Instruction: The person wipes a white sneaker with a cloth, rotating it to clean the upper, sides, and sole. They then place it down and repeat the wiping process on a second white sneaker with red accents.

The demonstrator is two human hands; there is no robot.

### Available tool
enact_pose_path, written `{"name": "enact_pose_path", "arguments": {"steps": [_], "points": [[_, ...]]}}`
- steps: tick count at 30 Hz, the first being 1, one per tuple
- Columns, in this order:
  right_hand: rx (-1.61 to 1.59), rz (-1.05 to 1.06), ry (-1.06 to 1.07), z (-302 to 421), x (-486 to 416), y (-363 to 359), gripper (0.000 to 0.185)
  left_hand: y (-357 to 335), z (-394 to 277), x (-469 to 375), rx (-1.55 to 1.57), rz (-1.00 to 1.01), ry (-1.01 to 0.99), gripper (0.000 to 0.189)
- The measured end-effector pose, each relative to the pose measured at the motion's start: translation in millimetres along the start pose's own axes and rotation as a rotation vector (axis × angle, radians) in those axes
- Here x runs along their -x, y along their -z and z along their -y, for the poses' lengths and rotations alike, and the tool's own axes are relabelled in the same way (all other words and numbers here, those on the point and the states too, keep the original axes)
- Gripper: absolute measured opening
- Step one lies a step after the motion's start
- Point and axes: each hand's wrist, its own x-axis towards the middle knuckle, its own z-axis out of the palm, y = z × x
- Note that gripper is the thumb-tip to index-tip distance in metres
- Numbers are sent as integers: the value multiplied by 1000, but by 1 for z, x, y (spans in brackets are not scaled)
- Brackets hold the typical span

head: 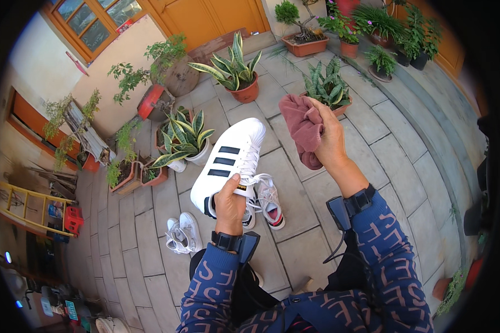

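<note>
My left hand grips a white Adidas sneaker with three black stripes by its heel and ankle opening, toe pointing away from me. Up and to the right, my right hand holds a bunched reddish-brown cloth, apart from the sneaker. Below the held sneaker, a light-coloured shoe with a pink inside stands on the paving, beside another shoe mostly hidden by my left hand and the sneaker. A pair of small white shoes is on the paving to the left.
Grey stone paving lies before me. Potted snake plants stand ahead, in a terracotta-coloured pot, a white pot and a planter. A curved step runs along the right. At the left are a yellow ladder and a red plastic stool.
</note>
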Motion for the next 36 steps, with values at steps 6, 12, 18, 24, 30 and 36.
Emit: {"name": "enact_pose_path", "arguments": {"steps": [6,12,18,24,30,36], "points": [[-38,73,128,15,-1,-8,57,12,6,3,-235,-19,124,50],[-336,363,304,69,18,-25,56,26,17,2,-695,100,110,45],[-156,477,568,84,33,-23,54,27,21,1,-550,120,120,45],[252,276,191,17,13,-13,51,13,4,1,-195,-13,288,52],[23,90,201,29,4,-11,56,4,1,1,-229,78,159,49],[-33,434,652,86,30,-15,54,3,6,4,-252,141,220,52]]}}
